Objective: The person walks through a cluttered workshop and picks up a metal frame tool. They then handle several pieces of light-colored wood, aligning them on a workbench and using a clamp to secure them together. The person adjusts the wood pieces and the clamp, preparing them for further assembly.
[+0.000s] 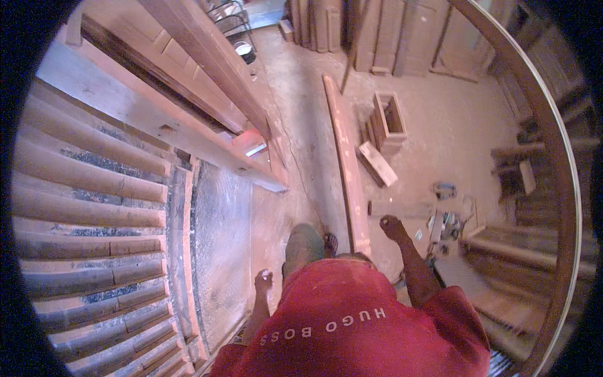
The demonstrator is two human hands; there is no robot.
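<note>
My left hand [264,279] hangs low beside my left leg with the fingers curled; a small whitish spot shows at it, too small to name. Out to the right, my right hand [392,227] is also closed, a tiny pale spot at its fingers. Between my hands and running away from my feet lies a long reddish wooden beam [345,163], just left of my right hand and apart from it. My red shirt [358,314] covers the lower middle of the view.
A wooden door frame [220,81] lies on the left above slatted boards [94,188]. Ahead right stand an open wooden box [391,116] and a short wood block [378,164]. Tools [447,225] lie on the floor at right. Planks [402,38] lean at the back.
</note>
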